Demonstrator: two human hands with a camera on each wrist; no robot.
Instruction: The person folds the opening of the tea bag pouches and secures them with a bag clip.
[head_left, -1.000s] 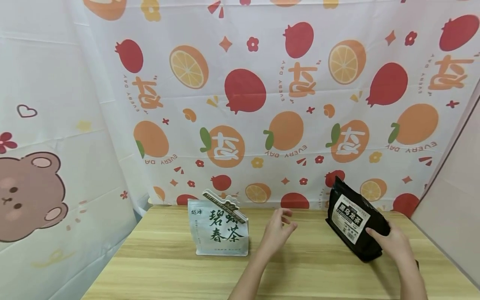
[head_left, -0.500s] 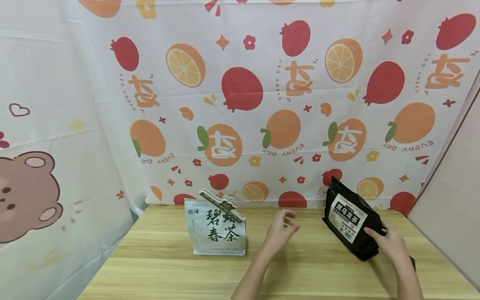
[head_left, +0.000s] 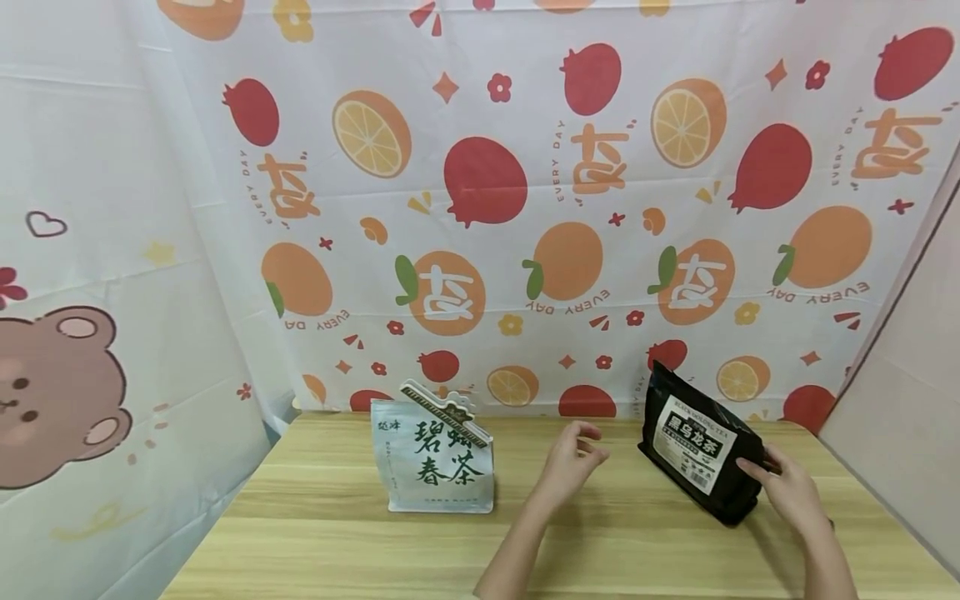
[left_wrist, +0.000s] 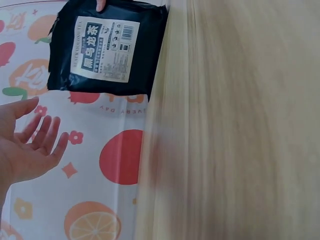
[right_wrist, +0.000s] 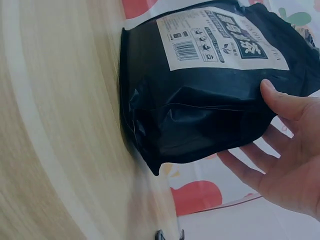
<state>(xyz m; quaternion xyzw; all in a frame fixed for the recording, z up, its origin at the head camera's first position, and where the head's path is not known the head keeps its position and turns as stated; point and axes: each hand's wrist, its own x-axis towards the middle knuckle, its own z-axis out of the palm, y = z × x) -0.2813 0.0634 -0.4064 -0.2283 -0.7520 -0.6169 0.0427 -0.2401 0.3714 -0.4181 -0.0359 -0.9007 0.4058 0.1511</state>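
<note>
My right hand [head_left: 791,492] grips a black oolong tea bag [head_left: 693,446] by its right side, the thumb [right_wrist: 277,97] on the front and the other fingers behind. The bag has a pale label [right_wrist: 220,40] and leans at a slant; I cannot tell if its whole base touches the wooden table [head_left: 337,554]. My left hand [head_left: 570,467] hovers between the two bags, fingers loosely bent, holding nothing; in the left wrist view its palm [left_wrist: 30,155] faces the black bag. Left of it stands a pale tea bag [head_left: 435,467] with green lettering, a decorated clip [head_left: 447,412] across its top.
A cloth with fruit prints [head_left: 487,183] hangs behind the table. To the left hangs a pale curtain with a bear print [head_left: 60,392]. A small dark object [right_wrist: 160,235] lies low in the right wrist view, its kind unclear.
The black tea bag has shifted slightly left and turned its label more toward the front, still in my right hand. My left hand has drifted a little to the right. The pale bag stays put.
</note>
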